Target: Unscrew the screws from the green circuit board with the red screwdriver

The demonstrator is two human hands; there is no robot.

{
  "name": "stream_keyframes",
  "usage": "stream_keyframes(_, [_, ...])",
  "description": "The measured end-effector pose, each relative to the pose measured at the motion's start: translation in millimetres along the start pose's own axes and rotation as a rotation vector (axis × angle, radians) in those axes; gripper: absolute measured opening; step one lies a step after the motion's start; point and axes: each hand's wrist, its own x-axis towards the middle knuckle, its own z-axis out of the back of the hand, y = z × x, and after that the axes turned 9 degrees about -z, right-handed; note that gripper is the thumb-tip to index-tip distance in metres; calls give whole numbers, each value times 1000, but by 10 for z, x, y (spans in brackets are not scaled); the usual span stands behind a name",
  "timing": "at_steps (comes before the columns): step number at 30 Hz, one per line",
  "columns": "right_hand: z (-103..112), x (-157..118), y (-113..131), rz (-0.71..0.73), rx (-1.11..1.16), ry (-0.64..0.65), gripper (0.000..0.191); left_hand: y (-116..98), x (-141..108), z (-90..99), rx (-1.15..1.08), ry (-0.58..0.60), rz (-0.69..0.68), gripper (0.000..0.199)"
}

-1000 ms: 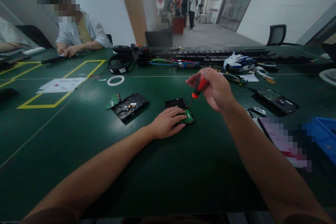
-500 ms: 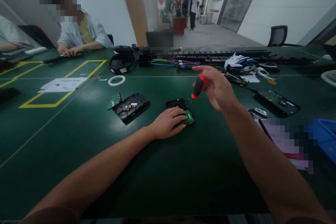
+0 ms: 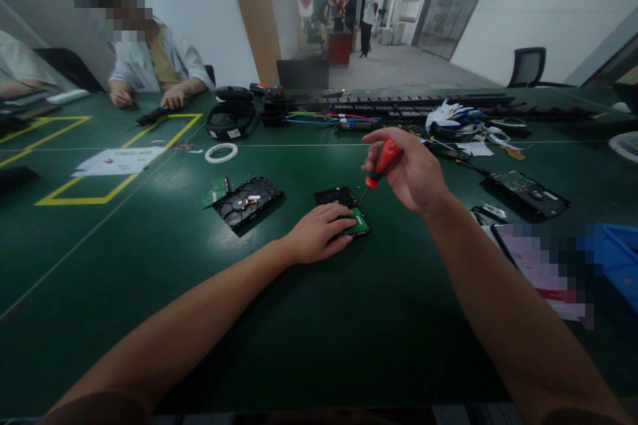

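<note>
Fingers laid across the top and thumb along the near edge, my left hand [image 3: 321, 234] holds a small hard drive [image 3: 335, 196] down on the table. Part of the drive's green circuit board [image 3: 359, 222] shows past my fingertips; the rest is under my hand. Above and to the right, my right hand [image 3: 417, 174] is closed round the handle of a red and black screwdriver [image 3: 387, 159]. It leans, with its tip down at the drive's far right edge. Whether the tip sits in a screw is too small to tell.
Left of my hands lies an opened hard drive [image 3: 252, 202] beside a loose green board [image 3: 215, 191]. Another drive [image 3: 528, 194] lies at right, near a blue bin [image 3: 615, 259]. A white tape ring [image 3: 221, 153], wires and gloves [image 3: 451, 116] lie farther back. A co-worker [image 3: 159, 66] sits back left.
The screwdriver handle has turned in my right fingers, showing more red, and leans slightly more. My left hand stays put. The co-worker's hands have moved apart, with a dark object shifted right.
</note>
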Motion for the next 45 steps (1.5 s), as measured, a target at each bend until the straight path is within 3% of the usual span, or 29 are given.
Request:
stream_keyframes(3, [-5,3,14,-29,10,13,45,-1,1,3,4,4,-4,37])
stream_keyframes(17, [42,28,-25,50,-70,-78,23,-1,-1,7,12,12,2,37])
stream_keyframes(28, [10,3,3,-6,32,-30,19,5,-15,-4,6,12,3,38])
stream_keyframes(35, [47,43,-30,83,-56,-149,12,16,-12,-19,10,-1,-8,37])
stream_keyframes(45, [21,58,-59,28,37,-84,43,0,2,3,1,3,-6,38])
